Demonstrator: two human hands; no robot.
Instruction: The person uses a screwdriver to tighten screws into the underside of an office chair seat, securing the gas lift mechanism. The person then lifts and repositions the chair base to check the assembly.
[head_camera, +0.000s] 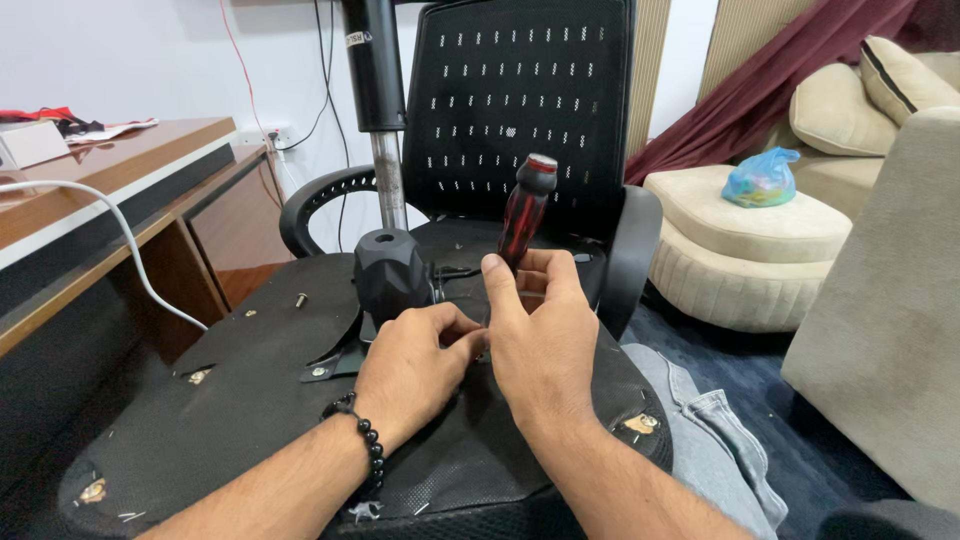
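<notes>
On the upturned chair seat: both hands worked close together beside the black column housing (389, 272).
Right hand (540, 340): fingers clamped around a screwdriver (524, 212) — red-and-black handle upright, tip hidden behind the hands.
Left hand (415, 360): fingers curled together, pinching something too small to tell, touching the right hand; beaded bracelet (368, 448) on the wrist.
Seat underside (250, 400): black fabric, a loose screw (300, 299) lying left of the housing.
Behind: black mesh chair back (520, 100) — wooden desk (110, 190) at left.
</notes>
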